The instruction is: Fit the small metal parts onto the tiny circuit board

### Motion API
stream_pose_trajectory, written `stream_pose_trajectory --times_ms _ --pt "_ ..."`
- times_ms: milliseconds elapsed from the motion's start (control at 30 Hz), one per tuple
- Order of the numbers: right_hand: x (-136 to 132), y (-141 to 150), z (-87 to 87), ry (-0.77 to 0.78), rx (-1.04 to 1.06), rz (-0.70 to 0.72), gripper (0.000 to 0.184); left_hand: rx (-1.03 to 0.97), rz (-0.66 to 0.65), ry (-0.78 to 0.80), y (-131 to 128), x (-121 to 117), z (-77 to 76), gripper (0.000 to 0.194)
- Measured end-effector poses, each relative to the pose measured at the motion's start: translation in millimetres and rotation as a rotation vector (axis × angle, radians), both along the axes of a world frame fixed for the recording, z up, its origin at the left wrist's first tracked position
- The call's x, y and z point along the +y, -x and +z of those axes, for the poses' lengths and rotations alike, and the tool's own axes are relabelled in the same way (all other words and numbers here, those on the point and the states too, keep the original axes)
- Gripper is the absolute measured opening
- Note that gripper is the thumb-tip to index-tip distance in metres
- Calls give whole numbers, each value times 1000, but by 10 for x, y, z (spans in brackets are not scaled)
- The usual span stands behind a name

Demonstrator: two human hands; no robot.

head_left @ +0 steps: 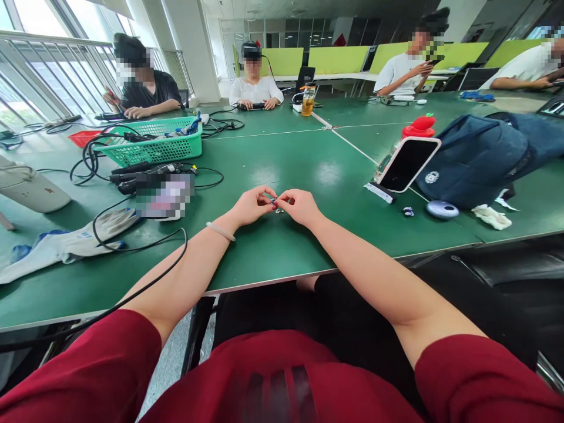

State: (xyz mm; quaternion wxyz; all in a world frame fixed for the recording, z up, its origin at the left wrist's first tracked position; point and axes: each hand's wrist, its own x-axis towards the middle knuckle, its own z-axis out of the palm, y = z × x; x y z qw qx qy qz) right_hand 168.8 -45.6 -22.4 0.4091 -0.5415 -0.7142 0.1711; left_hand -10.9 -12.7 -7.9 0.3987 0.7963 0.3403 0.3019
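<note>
My left hand (254, 207) and my right hand (300, 205) meet over the green table (259, 258), fingertips close together. Both are closed in a pinch around a small, shiny dark piece (274, 201). It is too small, and too covered by the fingers, to tell its kind. Just under the fingertips lie a few tiny light-coloured bits (279, 211) on the tabletop. A pale bangle (221, 231) circles my left wrist.
Left of my arm are a work glove (74, 238), a looping black cable (185, 241) and a green basket (154, 154). To the right stand a propped phone (408, 164), a round purple case (442, 210) and a dark blue backpack (480, 155). Several people sit across the table.
</note>
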Motion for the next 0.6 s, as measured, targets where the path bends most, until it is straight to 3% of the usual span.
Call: stream_pose_trajectory --times_ms 267,367,467,600 --pt "20 -17 -1 -73 32 13 22 2 -1 -32 22 40 -3 37" --pt "36 -49 110 -134 112 -49 27 25 13 -33 56 50 -19 37" --pt "-52 -132 478 -213 239 -94 36 44 33 -27 89 60 -35 35" --pt "-393 -373 1202 -503 360 -2 38 67 39 -23 104 67 -50 35"
